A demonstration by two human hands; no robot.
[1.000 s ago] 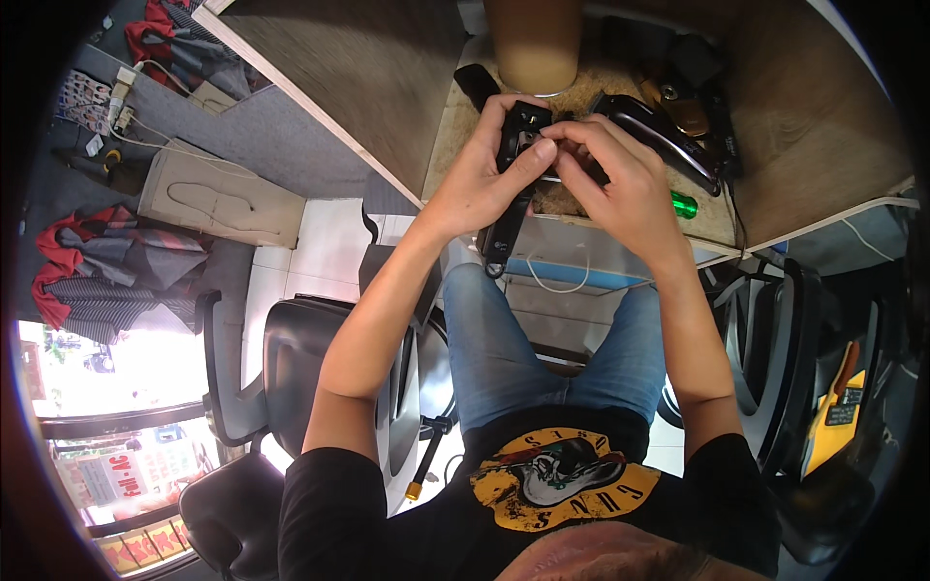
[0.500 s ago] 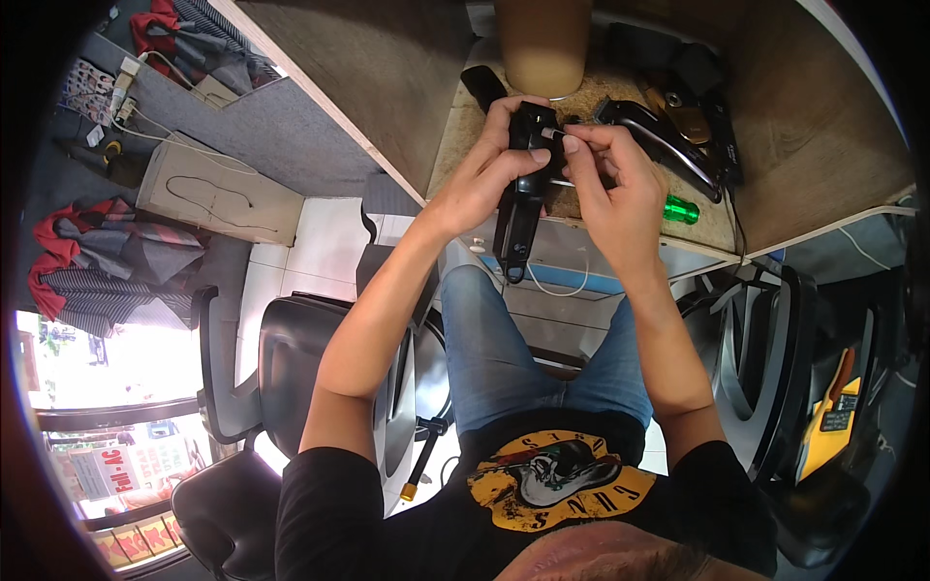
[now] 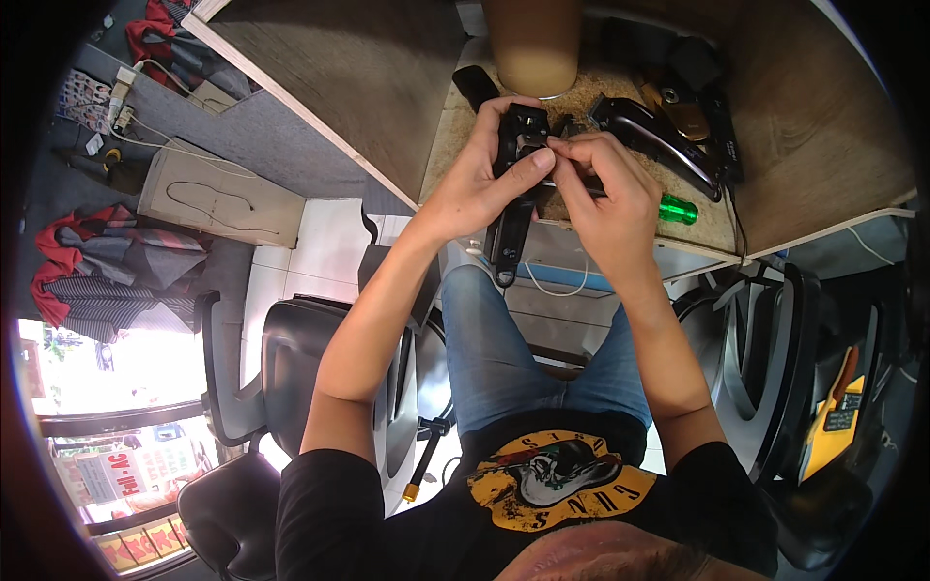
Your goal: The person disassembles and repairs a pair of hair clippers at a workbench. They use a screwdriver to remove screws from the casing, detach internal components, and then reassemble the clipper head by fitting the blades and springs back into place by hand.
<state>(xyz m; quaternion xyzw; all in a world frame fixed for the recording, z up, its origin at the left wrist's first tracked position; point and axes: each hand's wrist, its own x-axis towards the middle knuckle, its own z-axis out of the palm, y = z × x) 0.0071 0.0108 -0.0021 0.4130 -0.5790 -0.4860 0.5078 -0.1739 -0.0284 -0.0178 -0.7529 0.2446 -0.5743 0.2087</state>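
Note:
My left hand (image 3: 480, 189) is wrapped around a long black device (image 3: 511, 228) that hangs down over the front edge of the worktop (image 3: 455, 126). My right hand (image 3: 605, 194) pinches at the device's upper end, its fingertips touching a small part there; what sits between them is too small to tell. A screwdriver with a green handle (image 3: 678, 208) lies on the worktop just right of my right hand.
A tan cylinder (image 3: 531, 44) stands at the back of the worktop. Black curved parts (image 3: 659, 131) lie to the right. A black office chair (image 3: 320, 387) is at my left, another black seat (image 3: 765, 378) at my right, and a wooden panel (image 3: 339, 77) on the left.
Both hands have drawn together on the black device, and it now hangs more upright. My right hand has shifted left onto its upper end.

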